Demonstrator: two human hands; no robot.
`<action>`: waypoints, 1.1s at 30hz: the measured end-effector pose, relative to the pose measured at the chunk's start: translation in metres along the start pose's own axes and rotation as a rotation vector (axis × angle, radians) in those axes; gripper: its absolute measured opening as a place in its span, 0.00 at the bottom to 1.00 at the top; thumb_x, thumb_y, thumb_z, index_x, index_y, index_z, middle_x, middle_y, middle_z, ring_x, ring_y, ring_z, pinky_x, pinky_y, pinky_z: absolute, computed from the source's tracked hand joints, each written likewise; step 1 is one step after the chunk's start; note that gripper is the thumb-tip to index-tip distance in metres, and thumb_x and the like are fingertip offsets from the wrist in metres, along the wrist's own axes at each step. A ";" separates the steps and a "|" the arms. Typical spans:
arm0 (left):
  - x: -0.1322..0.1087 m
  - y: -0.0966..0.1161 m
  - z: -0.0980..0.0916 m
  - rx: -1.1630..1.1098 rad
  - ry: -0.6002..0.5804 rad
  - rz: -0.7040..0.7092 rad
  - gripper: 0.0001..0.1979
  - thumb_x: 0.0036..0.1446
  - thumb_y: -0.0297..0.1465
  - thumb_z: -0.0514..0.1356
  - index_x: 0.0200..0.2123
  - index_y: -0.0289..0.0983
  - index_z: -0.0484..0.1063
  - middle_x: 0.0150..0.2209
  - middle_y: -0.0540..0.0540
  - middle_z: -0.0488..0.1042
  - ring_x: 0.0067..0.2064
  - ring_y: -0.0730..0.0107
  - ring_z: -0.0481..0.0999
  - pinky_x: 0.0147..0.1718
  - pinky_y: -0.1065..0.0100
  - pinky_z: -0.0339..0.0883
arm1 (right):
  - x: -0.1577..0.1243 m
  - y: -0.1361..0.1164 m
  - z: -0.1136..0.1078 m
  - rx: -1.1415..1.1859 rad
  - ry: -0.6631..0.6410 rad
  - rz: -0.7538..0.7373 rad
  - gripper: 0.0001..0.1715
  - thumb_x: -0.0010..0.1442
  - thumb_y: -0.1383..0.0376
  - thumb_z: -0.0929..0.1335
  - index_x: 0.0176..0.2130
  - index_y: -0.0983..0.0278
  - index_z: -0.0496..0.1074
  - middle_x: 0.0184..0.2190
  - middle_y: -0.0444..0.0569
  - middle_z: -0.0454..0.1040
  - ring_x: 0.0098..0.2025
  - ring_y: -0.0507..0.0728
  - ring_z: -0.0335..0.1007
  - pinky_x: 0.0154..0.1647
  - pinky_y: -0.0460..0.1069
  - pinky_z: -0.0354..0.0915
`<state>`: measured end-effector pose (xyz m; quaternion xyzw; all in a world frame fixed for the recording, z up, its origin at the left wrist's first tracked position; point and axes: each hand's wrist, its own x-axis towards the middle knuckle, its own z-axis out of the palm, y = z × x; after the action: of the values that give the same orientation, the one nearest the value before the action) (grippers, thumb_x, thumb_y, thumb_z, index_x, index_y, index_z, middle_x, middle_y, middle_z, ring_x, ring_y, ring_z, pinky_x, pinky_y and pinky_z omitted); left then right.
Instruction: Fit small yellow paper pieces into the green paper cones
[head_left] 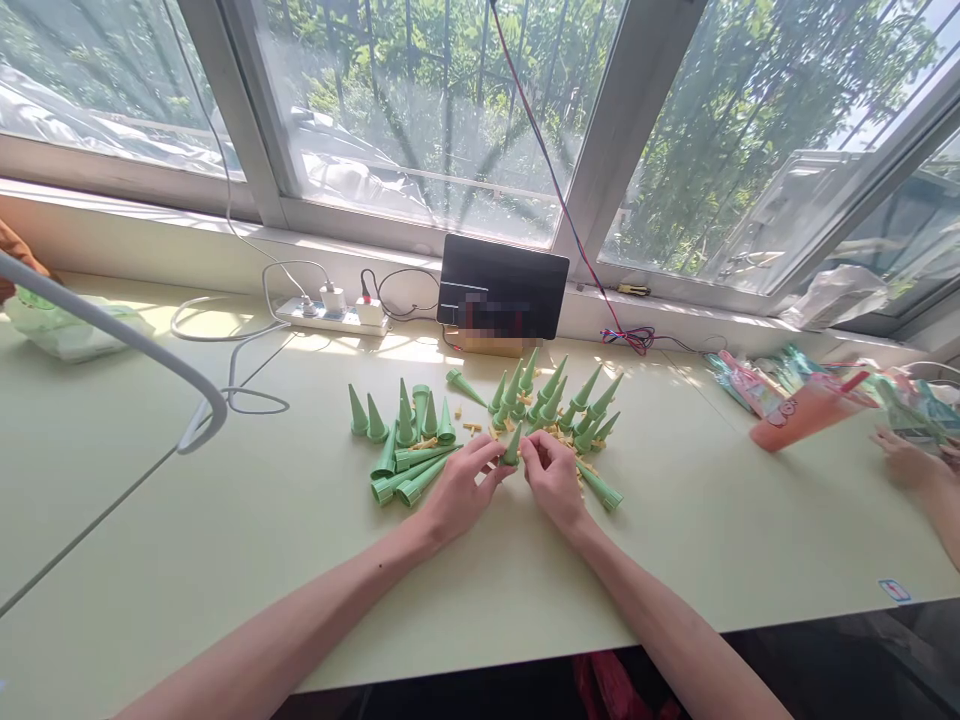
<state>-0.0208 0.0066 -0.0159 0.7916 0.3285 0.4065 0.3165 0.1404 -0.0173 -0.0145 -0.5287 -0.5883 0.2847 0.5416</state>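
A green plastic cone spike (513,446) stands upright between my hands, tip up. My left hand (463,487) pinches it near its base with thumb and fingers. From the other side, the closed fingertips of my right hand (553,474) come right up to the cone; whatever they hold is too small to make out. Several like cones stand at the left (406,415) and at the back right (551,385). Others lie on their sides, one cone (600,487) beside my right hand. Small yellow plastic pieces (472,428) are scattered among them.
A tablet (502,288) leans by the window behind the cones. A power strip (330,317) with cables sits left of it. At the right are a pink cup (810,410), plastic packets (742,385) and another person's hand (907,462). A grey curved tube (127,340) crosses the left.
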 end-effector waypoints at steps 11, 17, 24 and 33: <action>0.002 0.006 0.001 -0.190 0.047 -0.076 0.09 0.64 0.37 0.57 0.39 0.39 0.73 0.37 0.48 0.68 0.34 0.72 0.75 0.34 0.68 0.76 | -0.001 0.002 0.004 0.082 0.005 0.040 0.19 0.65 0.53 0.65 0.29 0.62 0.65 0.20 0.40 0.60 0.19 0.50 0.55 0.19 0.46 0.54; 0.007 0.015 -0.002 -0.434 0.065 -0.231 0.14 0.62 0.42 0.58 0.39 0.36 0.75 0.37 0.46 0.71 0.34 0.69 0.76 0.35 0.64 0.79 | -0.002 0.000 0.007 0.089 -0.012 0.034 0.17 0.62 0.51 0.67 0.33 0.63 0.68 0.21 0.40 0.65 0.19 0.50 0.57 0.18 0.45 0.55; 0.008 0.016 -0.001 -0.533 0.010 -0.281 0.17 0.61 0.44 0.58 0.39 0.35 0.75 0.39 0.45 0.76 0.38 0.65 0.78 0.39 0.62 0.78 | -0.004 -0.001 0.007 0.045 0.015 -0.051 0.13 0.62 0.56 0.68 0.34 0.63 0.68 0.22 0.41 0.66 0.22 0.50 0.59 0.20 0.45 0.57; 0.008 0.016 0.000 -0.588 -0.039 -0.292 0.18 0.61 0.45 0.58 0.39 0.35 0.75 0.38 0.45 0.77 0.42 0.62 0.77 0.42 0.61 0.77 | -0.007 -0.003 0.005 -0.128 0.003 -0.168 0.09 0.63 0.60 0.66 0.33 0.63 0.68 0.22 0.41 0.66 0.22 0.51 0.60 0.23 0.46 0.59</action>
<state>-0.0127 0.0036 -0.0003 0.6186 0.3010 0.4189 0.5926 0.1334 -0.0237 -0.0153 -0.5113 -0.6467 0.1995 0.5296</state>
